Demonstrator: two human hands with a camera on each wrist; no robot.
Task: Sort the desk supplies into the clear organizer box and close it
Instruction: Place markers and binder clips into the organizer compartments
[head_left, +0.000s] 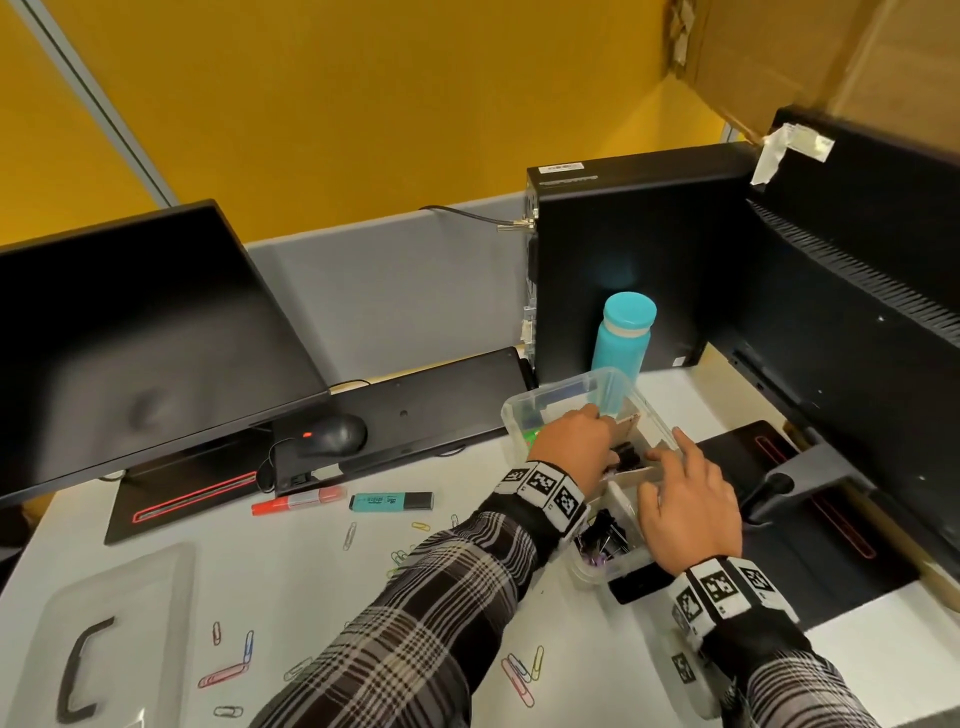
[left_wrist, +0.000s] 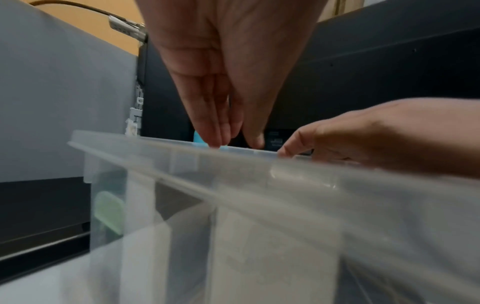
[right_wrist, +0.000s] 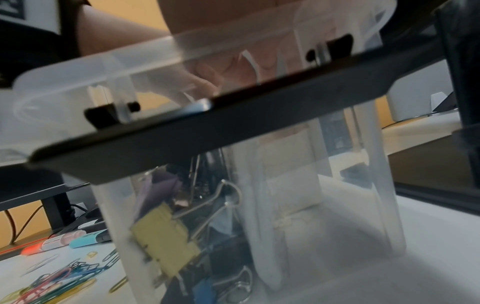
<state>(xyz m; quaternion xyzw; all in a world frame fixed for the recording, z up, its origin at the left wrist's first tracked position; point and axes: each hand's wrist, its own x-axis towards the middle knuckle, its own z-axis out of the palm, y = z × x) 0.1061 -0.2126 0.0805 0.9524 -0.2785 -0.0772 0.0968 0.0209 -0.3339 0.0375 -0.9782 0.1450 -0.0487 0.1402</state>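
Both hands work inside the clear organizer box (head_left: 519, 415), which stands open on the desk (head_left: 322, 597) before the teal bottle (head_left: 621, 338): left hand (head_left: 574, 441) with straight fingers bunched together at the rim, right hand (head_left: 685, 499) with fingers relaxed and spread. Many paper clips (head_left: 519, 673), two highlighters (head_left: 392, 501) and the lid (head_left: 98, 639) lie outside. As I judge it, leaning on the light box could tip it and spill the binder clips (right_wrist: 223, 209).

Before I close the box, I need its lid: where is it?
In the head view the clear lid lies flat at the desk's near left corner, left of the scattered paper clips, far from the organizer box.
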